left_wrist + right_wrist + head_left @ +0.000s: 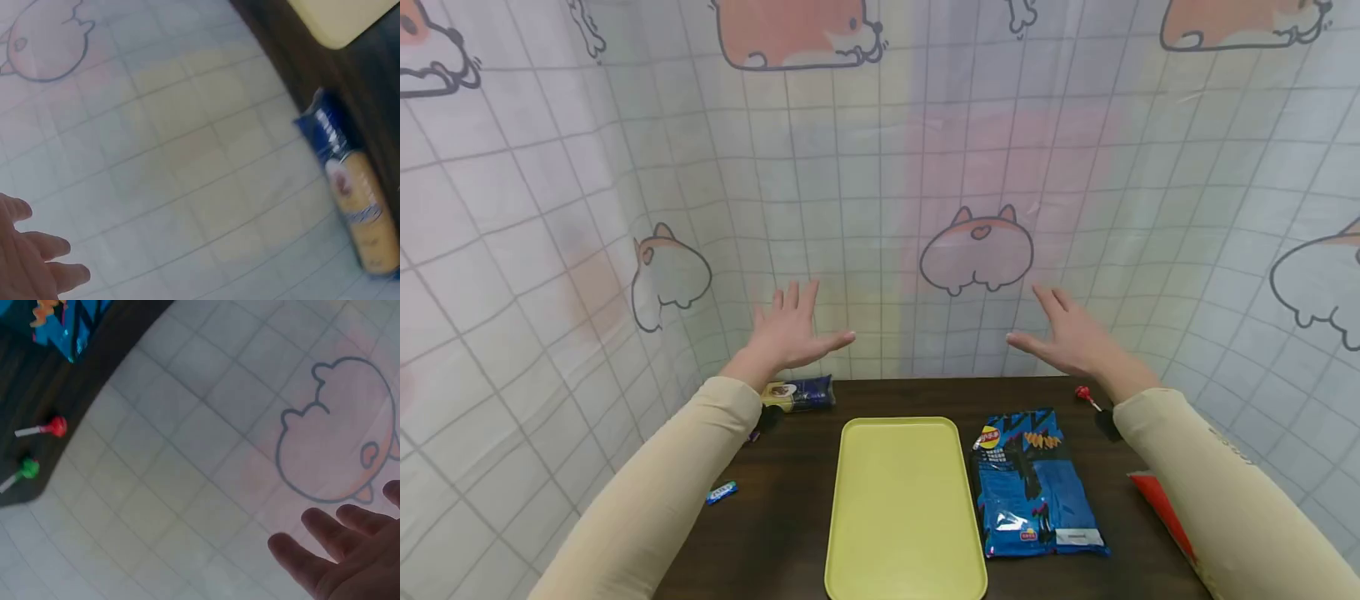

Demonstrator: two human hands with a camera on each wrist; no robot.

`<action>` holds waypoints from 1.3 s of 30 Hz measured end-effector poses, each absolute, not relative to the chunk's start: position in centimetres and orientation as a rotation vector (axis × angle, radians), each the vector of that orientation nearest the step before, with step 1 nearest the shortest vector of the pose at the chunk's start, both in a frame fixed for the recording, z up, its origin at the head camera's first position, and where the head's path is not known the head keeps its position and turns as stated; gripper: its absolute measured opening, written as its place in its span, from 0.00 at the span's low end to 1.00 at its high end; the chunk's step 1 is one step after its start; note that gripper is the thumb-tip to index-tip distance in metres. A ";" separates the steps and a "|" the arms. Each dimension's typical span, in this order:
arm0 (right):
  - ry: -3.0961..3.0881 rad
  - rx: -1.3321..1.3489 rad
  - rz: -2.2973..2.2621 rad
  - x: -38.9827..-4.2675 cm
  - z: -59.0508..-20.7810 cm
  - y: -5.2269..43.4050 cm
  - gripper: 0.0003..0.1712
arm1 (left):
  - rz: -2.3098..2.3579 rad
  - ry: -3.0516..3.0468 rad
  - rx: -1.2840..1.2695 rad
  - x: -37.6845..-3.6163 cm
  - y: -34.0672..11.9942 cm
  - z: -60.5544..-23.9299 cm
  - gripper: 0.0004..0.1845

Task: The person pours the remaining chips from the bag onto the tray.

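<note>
Both hands are raised above the far end of a dark wooden table (790, 517), palms forward, fingers spread and holding nothing. My left hand (790, 329) hovers above a blue and yellow snack packet (797, 393), which the left wrist view shows as the packet (356, 206) against the curtain. My right hand (1067, 333) hovers above a red lollipop (1084, 394). An empty yellow tray (904, 508) lies in the middle of the table. A blue chips bag (1033, 483) lies flat just right of it.
A small blue candy wrapper (721, 492) lies near the left edge. A red packet (1161, 504) peeks from under my right sleeve. Red lollipop (50, 427) and green lollipop (25, 469) lie at the table's far right corner. A tiled cartoon-print curtain (880, 208) encloses the table.
</note>
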State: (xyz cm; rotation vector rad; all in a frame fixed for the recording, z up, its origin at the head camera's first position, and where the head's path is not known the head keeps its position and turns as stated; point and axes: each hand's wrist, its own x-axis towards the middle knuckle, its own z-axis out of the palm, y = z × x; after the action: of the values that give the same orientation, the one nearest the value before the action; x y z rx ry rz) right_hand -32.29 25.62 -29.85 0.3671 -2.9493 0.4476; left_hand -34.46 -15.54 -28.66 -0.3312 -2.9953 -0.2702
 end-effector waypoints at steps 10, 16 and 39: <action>-2.914 0.308 0.905 -28.8 -38.0 29.7 0.56 | -0.637 -3.012 -0.470 -32.0 -17.6 -37.5 0.60; -3.008 0.113 1.072 -26.7 -44.3 31.6 0.56 | -0.862 -3.095 -0.524 -29.3 -18.4 -44.7 0.59; -3.163 -0.236 0.999 -24.0 -53.4 30.9 0.69 | -0.960 -3.315 -0.696 -25.0 -19.9 -53.6 0.70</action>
State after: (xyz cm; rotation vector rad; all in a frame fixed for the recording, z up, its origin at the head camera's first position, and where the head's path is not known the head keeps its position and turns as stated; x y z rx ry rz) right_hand -24.04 30.86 -53.40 -0.2361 -3.1632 0.9991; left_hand -24.99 -19.87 -53.57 -0.6965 -3.3148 -0.9597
